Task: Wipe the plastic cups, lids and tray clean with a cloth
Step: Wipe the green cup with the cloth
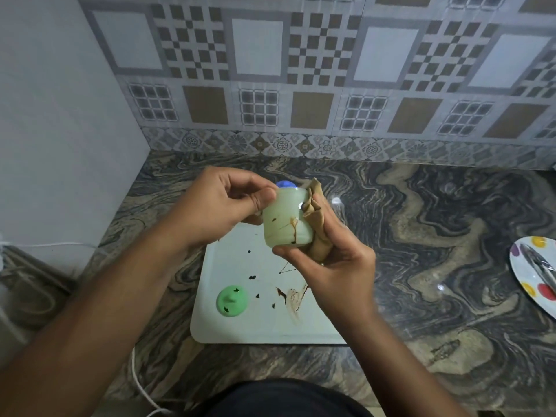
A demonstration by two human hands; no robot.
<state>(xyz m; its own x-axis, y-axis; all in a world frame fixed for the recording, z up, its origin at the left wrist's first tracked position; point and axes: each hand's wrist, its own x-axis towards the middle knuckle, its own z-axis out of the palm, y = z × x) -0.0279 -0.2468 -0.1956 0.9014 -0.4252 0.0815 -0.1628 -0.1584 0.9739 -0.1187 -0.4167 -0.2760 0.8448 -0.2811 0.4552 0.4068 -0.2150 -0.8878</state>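
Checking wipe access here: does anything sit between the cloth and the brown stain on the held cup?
Nothing visible does. The cloth, gripped in the right hand, lies against the cup on its right side, next to the uncovered brown stain. The left hand grips the cup near its rim, off the stain.

Just beyond the left fingers [260, 198], a blue lid [285, 184] peeks over the cup [287, 219], its lower part hidden. The cloth [314, 206] vanishes at its lower end under the right fingers [301, 255]. Well right of them, the view's edge cuts a spotted plate [529, 275].
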